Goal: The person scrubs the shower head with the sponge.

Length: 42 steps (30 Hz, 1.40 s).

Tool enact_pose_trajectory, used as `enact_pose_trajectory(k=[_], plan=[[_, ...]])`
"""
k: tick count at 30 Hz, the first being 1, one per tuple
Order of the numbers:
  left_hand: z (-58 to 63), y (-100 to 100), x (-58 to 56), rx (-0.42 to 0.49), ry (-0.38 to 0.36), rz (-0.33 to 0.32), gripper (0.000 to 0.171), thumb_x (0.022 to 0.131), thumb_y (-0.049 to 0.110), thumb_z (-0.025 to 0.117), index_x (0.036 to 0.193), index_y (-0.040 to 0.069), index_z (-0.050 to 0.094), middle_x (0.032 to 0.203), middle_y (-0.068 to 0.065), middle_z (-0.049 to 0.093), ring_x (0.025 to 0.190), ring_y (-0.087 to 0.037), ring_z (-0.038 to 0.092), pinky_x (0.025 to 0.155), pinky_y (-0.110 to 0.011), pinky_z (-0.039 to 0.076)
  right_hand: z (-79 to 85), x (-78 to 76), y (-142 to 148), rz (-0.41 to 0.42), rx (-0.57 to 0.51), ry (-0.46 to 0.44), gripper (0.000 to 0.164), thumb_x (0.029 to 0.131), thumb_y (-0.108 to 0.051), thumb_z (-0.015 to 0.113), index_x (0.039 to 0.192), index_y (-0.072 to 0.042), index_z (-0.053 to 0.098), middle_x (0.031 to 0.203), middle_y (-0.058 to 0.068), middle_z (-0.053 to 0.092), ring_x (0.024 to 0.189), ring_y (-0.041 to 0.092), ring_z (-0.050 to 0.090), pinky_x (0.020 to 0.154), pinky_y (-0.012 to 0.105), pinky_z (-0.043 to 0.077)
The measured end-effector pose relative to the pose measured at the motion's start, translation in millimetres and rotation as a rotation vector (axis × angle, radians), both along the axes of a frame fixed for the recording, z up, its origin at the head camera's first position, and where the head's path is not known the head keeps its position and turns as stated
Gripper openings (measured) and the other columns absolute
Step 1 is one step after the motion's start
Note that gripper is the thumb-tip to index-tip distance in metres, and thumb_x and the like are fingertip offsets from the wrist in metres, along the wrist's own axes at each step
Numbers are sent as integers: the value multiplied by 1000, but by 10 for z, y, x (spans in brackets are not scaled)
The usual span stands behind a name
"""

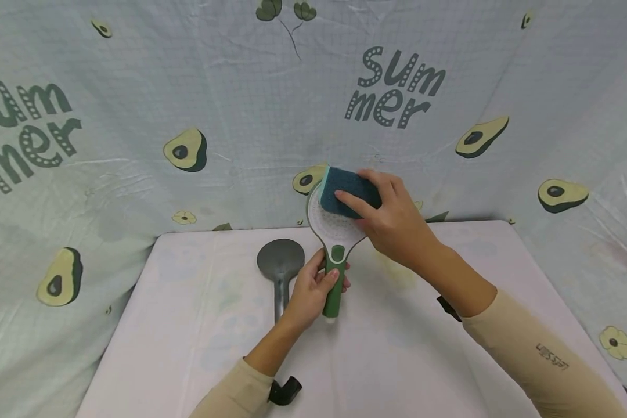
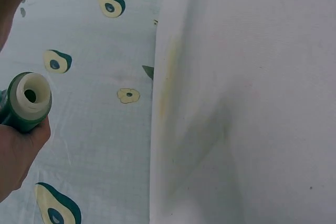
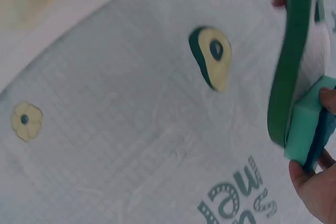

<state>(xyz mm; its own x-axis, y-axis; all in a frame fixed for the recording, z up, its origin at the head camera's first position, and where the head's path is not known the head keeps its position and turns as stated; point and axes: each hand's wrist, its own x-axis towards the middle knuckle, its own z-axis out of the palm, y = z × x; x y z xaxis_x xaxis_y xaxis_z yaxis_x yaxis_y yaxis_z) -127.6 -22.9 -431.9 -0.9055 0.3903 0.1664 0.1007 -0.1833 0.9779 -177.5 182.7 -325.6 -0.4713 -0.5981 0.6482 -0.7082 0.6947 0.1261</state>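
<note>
In the head view my left hand (image 1: pixel 304 295) grips the green handle of a handheld shower head (image 1: pixel 330 226), its white nozzle face turned up toward me. My right hand (image 1: pixel 397 223) pinches a sponge (image 1: pixel 351 188) with a dark blue scrub layer outward. From the right wrist view, the light green side of the sponge (image 3: pixel 303 127) lies against the nozzle face, and the green back of the shower head (image 3: pixel 292 66) shows. The hollow handle end (image 2: pixel 32 97) sticks out above my left hand (image 2: pixel 21 158) in the left wrist view.
A grey shower head (image 1: pixel 280 259) lies on the pale-covered table (image 1: pixel 188 325), left of my left hand, partly behind that forearm. An avocado-patterned cloth (image 1: pixel 240 116) hangs behind the table and at its sides. Black straps show at both wrists.
</note>
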Motion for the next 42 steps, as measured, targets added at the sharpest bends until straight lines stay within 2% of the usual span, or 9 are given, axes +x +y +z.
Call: enact_pose_trajectory(k=[6,10,14,19,23,26,29,37,42], plan=[[58,-9,-14,46,-18,60,39,109,3,43,147,-4,40,125,-32,56,87,-12,67,82,-24,60,-315,263,-47,45,63,-67,68,84,-18,88,145,-22,58,144,29,47,121,46,53,96,55,56],[68,-20,-7,59,-24,51,41,109,2,41,150,-5,36,124,-33,53,87,-12,66,82,-25,60,-398,347,-31,46,84,-71,70,83,-19,89,146,-23,58,144,28,48,121,46,54,95,54,56],[69,-34,-4,81,-11,31,41,109,2,42,149,-6,36,125,-38,52,87,-11,67,83,-24,60,-301,279,12,-6,100,-12,69,84,-16,87,145,-24,58,145,28,48,121,47,54,99,56,54],[73,-51,-5,88,-3,17,39,109,3,44,147,-6,39,124,-38,52,88,-9,67,82,-23,60,-49,63,122,-67,51,50,68,83,-9,87,143,-21,60,146,30,46,121,49,50,101,59,49],[74,-56,-3,83,-3,5,40,109,3,45,147,-7,39,126,-40,51,88,-10,67,82,-23,60,115,-79,179,-92,-2,41,66,86,-6,84,145,-19,58,148,32,43,126,51,46,104,62,47],[71,-56,-10,78,-9,12,39,109,2,44,146,-8,39,125,-40,52,87,-10,66,82,-23,59,145,-107,181,-77,-20,18,64,88,-7,82,146,-18,57,149,34,41,129,52,45,105,64,46],[84,-44,-22,67,-12,39,38,109,4,43,145,-8,40,123,-36,55,85,-11,66,81,-23,59,46,-54,144,-36,-29,2,61,89,-10,81,145,-18,57,147,34,42,127,52,47,104,63,46],[130,11,-47,67,-52,122,33,110,6,39,142,-5,44,109,-18,59,80,-12,65,76,-23,58,-539,258,-73,71,-47,-44,68,85,-15,86,146,-19,56,144,32,45,124,48,51,96,58,55],[143,45,-67,89,-46,131,30,110,6,36,136,-6,45,100,-16,58,77,-11,64,72,-23,59,-587,326,-106,83,-40,-6,74,80,-14,90,146,-19,56,144,31,46,124,46,52,95,55,55]])
